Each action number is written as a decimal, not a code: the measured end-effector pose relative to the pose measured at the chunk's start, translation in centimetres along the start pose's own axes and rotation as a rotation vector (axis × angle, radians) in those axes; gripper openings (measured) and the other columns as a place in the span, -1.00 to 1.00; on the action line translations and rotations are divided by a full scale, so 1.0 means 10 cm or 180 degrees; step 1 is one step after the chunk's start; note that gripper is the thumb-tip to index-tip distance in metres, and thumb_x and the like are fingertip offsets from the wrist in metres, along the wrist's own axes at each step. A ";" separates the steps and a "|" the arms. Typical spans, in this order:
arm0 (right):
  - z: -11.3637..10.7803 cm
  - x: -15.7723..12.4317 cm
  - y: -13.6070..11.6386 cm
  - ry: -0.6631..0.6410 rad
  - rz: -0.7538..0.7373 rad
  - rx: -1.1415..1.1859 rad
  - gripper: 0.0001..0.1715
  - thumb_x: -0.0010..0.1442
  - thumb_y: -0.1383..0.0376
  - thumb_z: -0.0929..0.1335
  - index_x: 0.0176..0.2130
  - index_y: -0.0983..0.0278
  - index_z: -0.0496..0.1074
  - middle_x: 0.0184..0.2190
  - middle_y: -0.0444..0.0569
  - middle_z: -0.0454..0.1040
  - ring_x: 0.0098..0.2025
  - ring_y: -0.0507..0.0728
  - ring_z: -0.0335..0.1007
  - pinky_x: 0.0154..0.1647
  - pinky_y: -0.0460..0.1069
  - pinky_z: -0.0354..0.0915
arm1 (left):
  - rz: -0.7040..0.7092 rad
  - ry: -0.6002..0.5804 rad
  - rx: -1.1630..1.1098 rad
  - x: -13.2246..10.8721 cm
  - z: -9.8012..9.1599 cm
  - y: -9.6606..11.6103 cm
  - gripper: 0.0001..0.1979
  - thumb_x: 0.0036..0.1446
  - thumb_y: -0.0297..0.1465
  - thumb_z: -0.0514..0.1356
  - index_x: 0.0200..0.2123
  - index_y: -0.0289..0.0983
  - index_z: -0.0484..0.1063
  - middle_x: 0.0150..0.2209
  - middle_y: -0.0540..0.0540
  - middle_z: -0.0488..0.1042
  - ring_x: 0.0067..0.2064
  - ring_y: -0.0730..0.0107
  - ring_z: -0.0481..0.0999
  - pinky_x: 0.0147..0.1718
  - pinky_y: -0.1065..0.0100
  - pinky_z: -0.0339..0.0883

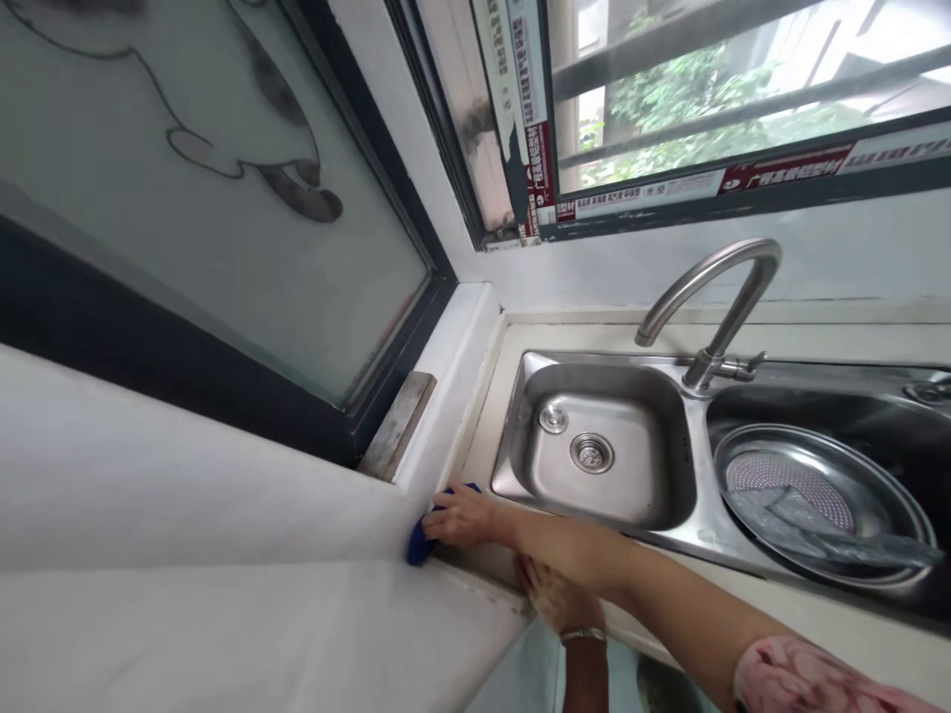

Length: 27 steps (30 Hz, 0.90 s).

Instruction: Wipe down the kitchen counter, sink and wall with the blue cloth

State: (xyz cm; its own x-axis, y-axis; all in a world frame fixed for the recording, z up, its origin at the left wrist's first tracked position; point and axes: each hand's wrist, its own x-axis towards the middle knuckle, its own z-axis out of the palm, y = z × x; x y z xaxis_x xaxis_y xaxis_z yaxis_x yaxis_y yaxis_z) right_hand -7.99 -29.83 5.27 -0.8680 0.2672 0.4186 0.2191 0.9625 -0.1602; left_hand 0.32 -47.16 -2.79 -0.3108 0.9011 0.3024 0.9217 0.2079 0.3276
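My right hand point(465, 517) reaches across to the left end of the pale counter point(486, 416). It is closed on a blue cloth point(418, 545), pressing it into the corner where the counter meets a white wall panel point(185, 475). My left hand point(554, 599), with a bracelet at the wrist, lies on the counter's front edge just below my right forearm. That forearm hides its fingers.
A steel double sink point(520, 396) lies right of the cloth, with a curved tap point(713, 297) between the basins. The right basin holds a metal colander point(817, 495) with a plastic bag in it. A frosted glass panel point(223, 198) and a barred window point(743, 99) stand behind.
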 end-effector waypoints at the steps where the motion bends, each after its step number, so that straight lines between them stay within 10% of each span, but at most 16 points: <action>1: 0.00 -0.02 0.06 0.0067 -0.0005 -0.0078 -0.82 0.42 0.33 0.32 -0.06 0.13 0.52 -0.01 -0.16 0.61 -0.05 0.16 0.33 -0.09 0.08 0.12 | 0.0071 0.0094 0.0115 0.00 0.02 -0.02 -0.59 0.16 -0.51 0.23 0.08 -0.43 0.59 0.13 -0.47 0.57 0.28 -0.22 0.47 0.41 -0.32 0.12; 10: -0.23 -0.22 0.95 0.0094 0.0177 -0.0103 -0.76 0.46 0.33 0.27 -0.06 0.14 0.54 0.05 -0.09 0.61 -0.05 0.16 0.32 -0.04 0.08 0.09 | 0.0280 0.0332 0.0568 0.06 -0.05 -0.08 -0.13 0.23 -0.61 0.04 0.53 -0.10 -0.18 0.42 -0.20 0.32 0.43 0.10 0.30 0.39 -0.07 0.24; 21: -0.73 -0.55 2.48 0.0042 0.2072 0.0219 -0.58 0.40 0.36 0.25 0.14 0.17 0.52 0.30 0.02 0.45 0.21 0.33 0.24 0.17 0.21 0.09 | 0.0094 -0.0081 0.0650 0.03 -0.26 0.01 -0.18 0.22 -0.63 -0.02 0.52 -0.16 -0.06 0.45 -0.20 0.26 0.50 0.16 0.16 0.41 -0.05 0.23; 27: -0.74 -0.48 2.49 0.0233 0.2694 0.0044 -0.58 0.39 0.34 0.24 0.16 0.25 0.49 0.33 0.09 0.40 0.20 0.39 0.24 0.13 0.24 0.14 | 0.0026 -0.0067 0.0528 0.02 -0.26 0.04 -0.20 0.24 -0.63 -0.03 0.52 -0.18 -0.06 0.46 -0.21 0.24 0.52 0.18 0.11 0.46 -0.07 0.11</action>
State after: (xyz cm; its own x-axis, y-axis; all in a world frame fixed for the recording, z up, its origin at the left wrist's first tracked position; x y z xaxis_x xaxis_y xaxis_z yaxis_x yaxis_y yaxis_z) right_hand 4.91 -6.74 5.92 -0.3829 0.8997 0.2095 0.7757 0.4363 -0.4560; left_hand 0.03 -47.86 -0.27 -0.2999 0.9104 0.2850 0.9504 0.2590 0.1724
